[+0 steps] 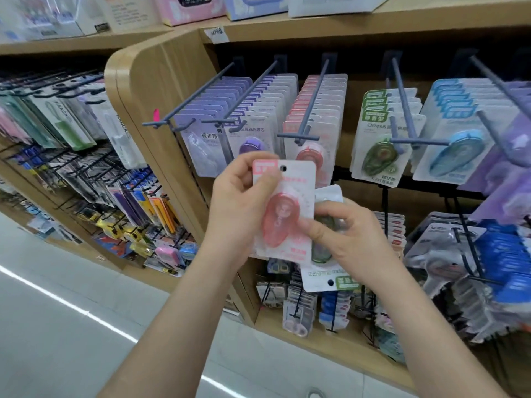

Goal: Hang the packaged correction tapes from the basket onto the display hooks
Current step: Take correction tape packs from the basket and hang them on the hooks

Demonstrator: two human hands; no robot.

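Note:
My left hand (240,202) grips a pink packaged correction tape (287,196) upright by its top left corner, hang hole up. My right hand (342,234) pinches the pink pack's lower right side and also holds a green packaged correction tape (327,271) behind it, upside down with its hole at the bottom. Both packs are in front of the display, below the hook of pink tapes (311,110). The hook of green tapes (402,110) is further right. The basket is not in view.
Grey hooks hold purple tapes (230,110) at the left and blue tapes (459,124) at the right. A wooden end panel (149,90) juts out left of them. Lower hooks carry more stationery (474,268). White floor (57,311) lies at the lower left.

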